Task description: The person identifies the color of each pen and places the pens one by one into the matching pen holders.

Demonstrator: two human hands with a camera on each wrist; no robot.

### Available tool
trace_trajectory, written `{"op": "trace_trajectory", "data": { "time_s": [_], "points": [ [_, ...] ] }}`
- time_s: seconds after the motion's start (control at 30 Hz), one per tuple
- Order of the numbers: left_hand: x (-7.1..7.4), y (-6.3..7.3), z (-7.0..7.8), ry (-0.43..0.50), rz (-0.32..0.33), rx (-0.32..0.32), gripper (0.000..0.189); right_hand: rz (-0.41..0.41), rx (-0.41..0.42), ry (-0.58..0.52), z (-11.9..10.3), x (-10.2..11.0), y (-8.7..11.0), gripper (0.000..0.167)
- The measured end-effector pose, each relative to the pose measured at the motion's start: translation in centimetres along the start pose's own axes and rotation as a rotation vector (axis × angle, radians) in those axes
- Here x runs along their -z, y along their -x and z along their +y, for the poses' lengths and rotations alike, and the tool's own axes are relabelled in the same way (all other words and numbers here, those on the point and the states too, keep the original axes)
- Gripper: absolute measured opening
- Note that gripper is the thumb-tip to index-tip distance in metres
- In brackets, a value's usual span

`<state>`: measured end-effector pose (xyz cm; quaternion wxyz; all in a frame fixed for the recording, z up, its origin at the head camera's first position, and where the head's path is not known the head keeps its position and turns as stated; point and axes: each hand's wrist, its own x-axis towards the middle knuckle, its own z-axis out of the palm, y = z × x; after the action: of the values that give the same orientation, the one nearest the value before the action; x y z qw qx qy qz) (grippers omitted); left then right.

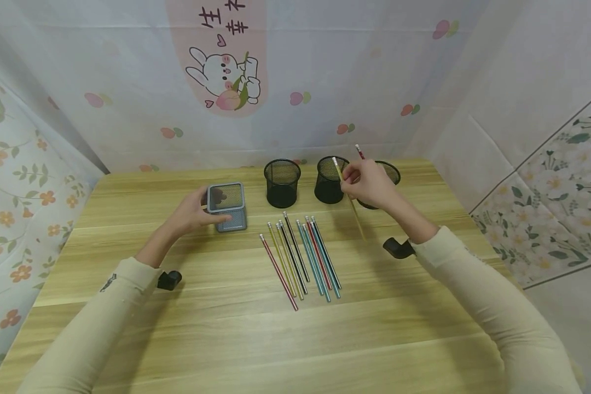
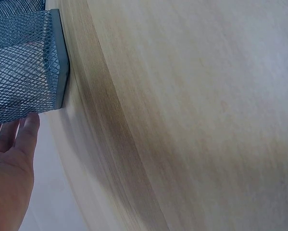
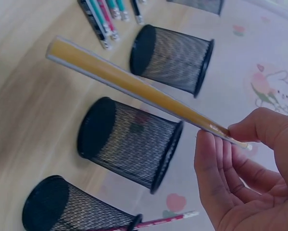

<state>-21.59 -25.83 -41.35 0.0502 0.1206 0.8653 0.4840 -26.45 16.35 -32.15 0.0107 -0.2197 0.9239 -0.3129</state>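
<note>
Pale printed cloth (image 1: pixel 364 65) hangs behind a wood-grained table (image 1: pixel 285 350), on which pencils and mesh pencil holders are set out. Head view: the left hand (image 1: pixel 192 210) grips a grey square holder (image 1: pixel 238 219), thumb across its front wall, to the left of three round black cups. The right hand (image 1: pixel 369 180) pinches a yellow pencil (image 1: pixel 356 213) near its eraser end, the shaft slanting down beside the middle cup (image 1: pixel 326 191); from this angle the hand covers much of the right cup. Loose pencils (image 1: pixel 318 254) — red, yellow, black and blue — lie in front of the left cup (image 1: pixel 282 197), erasers toward the cups. Right wrist view: the right cup (image 3: pixel 91 207) is seen from the side, with a red pencil (image 3: pixel 170 220) leaning in it and projecting past the rim; thumb and fingertips meet on the yellow pencil. Left wrist view: fingers hidden behind the grey square holder in the head view appear here against its mesh; whether its base touches the table cannot be told.
</note>
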Motion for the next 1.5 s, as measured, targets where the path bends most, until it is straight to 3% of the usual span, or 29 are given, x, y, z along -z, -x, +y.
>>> {"op": "trace_trajectory", "data": {
  "time_s": [0.1,0.33,0.4,0.6,0.7,1.23,1.5],
  "points": [
    [0.0,0.1,0.3,0.006,-0.004,0.001,0.069,0.023,0.007,-0.026,-0.5,0.4,-0.2,0.009],
    [0.1,1.0,3.0,0.018,-0.011,0.000,0.065,0.100,0.057,-0.033,-1.1,0.9,-0.5,0.010],
    [0.1,0.9,2.7,0.009,-0.009,0.002,0.065,0.110,0.066,-0.038,-1.3,0.9,-0.5,0.011],
    [0.0,-0.1,0.0,0.014,-0.011,0.016,0.067,0.144,0.102,-0.063,-1.9,1.0,-0.7,0.009],
    [-0.1,-0.3,-0.3,0.014,-0.014,0.017,0.066,0.174,0.124,-0.083,-2.3,1.2,-0.7,0.008],
    [0.1,-0.2,-0.3,0.028,-0.012,0.017,0.068,0.407,0.251,-0.248,-3.4,2.2,-1.4,0.014],
    [0.0,0.4,1.5,0.029,-0.012,0.021,0.065,0.481,0.294,-0.312,-3.8,2.3,-1.9,0.012]
  ]
}}
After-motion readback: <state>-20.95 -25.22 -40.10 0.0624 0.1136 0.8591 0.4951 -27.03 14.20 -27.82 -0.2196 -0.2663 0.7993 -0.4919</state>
